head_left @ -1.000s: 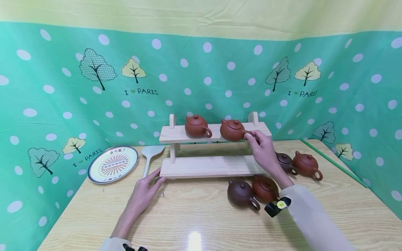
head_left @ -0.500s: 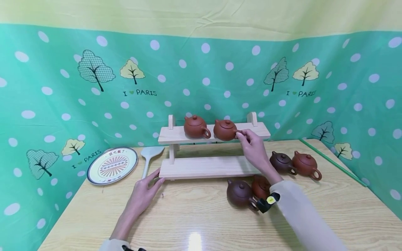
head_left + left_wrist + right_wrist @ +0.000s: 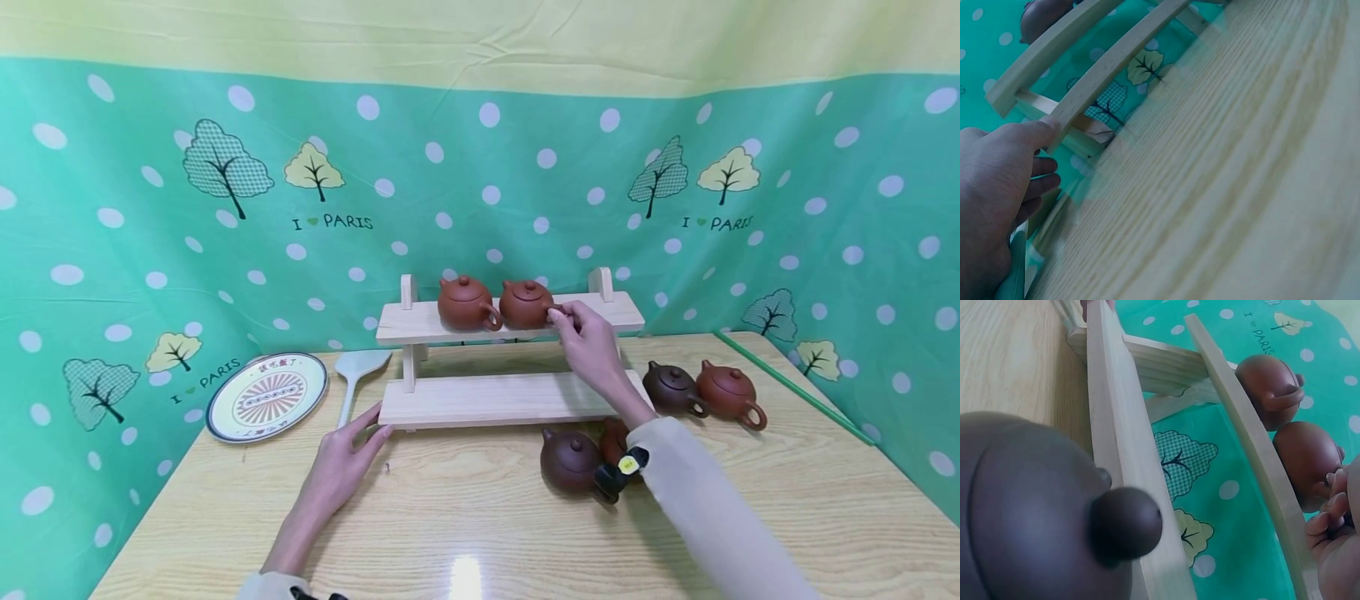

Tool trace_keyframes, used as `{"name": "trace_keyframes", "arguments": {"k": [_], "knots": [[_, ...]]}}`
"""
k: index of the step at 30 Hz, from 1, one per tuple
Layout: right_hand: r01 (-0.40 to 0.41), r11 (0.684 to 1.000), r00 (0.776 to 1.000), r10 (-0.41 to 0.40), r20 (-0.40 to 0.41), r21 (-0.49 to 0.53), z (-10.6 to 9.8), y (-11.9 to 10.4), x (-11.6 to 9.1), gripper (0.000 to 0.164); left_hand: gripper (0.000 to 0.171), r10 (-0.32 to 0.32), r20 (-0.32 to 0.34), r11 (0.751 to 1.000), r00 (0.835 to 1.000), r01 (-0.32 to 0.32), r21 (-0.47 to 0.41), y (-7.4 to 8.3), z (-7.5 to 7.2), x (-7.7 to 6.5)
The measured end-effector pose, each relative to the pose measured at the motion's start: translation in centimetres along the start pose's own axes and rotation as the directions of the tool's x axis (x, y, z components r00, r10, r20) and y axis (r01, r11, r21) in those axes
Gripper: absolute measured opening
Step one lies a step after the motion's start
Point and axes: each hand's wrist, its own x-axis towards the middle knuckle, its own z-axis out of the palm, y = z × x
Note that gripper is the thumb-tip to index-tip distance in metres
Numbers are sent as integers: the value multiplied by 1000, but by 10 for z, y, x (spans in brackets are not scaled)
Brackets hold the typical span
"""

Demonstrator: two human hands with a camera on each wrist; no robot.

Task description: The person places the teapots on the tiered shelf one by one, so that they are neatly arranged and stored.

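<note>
A two-tier wooden shelf stands on the table. My right hand pinches the handle of a reddish-brown teapot at the upper board. Just left of it on that board sits another reddish-brown teapot, its handle facing right. In the right wrist view, both the held teapot and its neighbour show upright along the board. My left hand holds the left corner of the lower board, with the thumb against its front edge.
A dark teapot stands before the shelf, a reddish one partly hidden behind my right wrist. Right of the shelf are a dark teapot and a reddish one. A plate, a pale spatula and a green stick lie around.
My right hand has moved the held teapot leftward along the upper board, close to the other teapot. The left hand has stayed at the shelf's corner.
</note>
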Motion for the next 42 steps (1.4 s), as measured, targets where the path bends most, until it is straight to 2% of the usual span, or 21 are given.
{"name": "trace_keyframes", "arguments": {"k": [9, 23, 42], "knots": [[-42, 999, 999, 42, 12, 29, 7, -7, 5, 21, 52, -4, 1, 1000, 1000, 4, 1, 0, 0, 0], [-76, 997, 997, 76, -7, -13, 12, -11, 9, 23, 54, -13, 8, 1000, 1000, 13, 3, 0, 0, 0], [-116, 991, 993, 116, 7, 70, 15, -10, 11, 23, 54, -16, 10, 1000, 1000, 16, 6, -1, 0, 1]]}}
